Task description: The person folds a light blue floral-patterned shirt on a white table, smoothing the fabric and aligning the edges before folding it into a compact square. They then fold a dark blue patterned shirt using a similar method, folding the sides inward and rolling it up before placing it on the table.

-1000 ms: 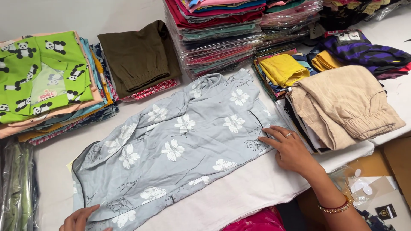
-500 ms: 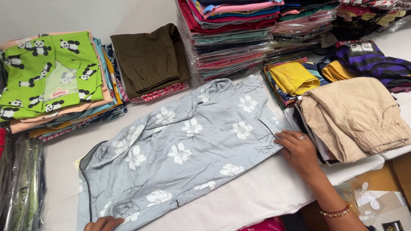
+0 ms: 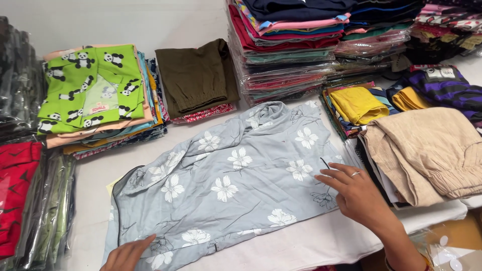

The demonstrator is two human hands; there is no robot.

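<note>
The right hand (image 3: 357,194) lies flat with its fingers (image 3: 335,171) spread and pointing toward ten o'clock, their tips pressing on the right part of the grey floral garment (image 3: 226,190); a ring sits on one finger. The left hand (image 3: 126,256) shows only partly at the bottom edge, its fingers held together and pointing toward two o'clock, resting on the garment's lower left hem. Neither hand pinches anything.

The garment lies spread across the white table (image 3: 301,246) in the middle of the view, running from seven o'clock up to one o'clock, with some rumpling at its upper end.

At three o'clock from the right hand sits a folded beige garment (image 3: 427,150). At twelve o'clock from the grey piece rises a tall stack of bagged clothes (image 3: 286,55), with a folded olive garment (image 3: 196,78) at eleven. At ten o'clock a green panda-print shirt (image 3: 93,85) tops another pile.
</note>
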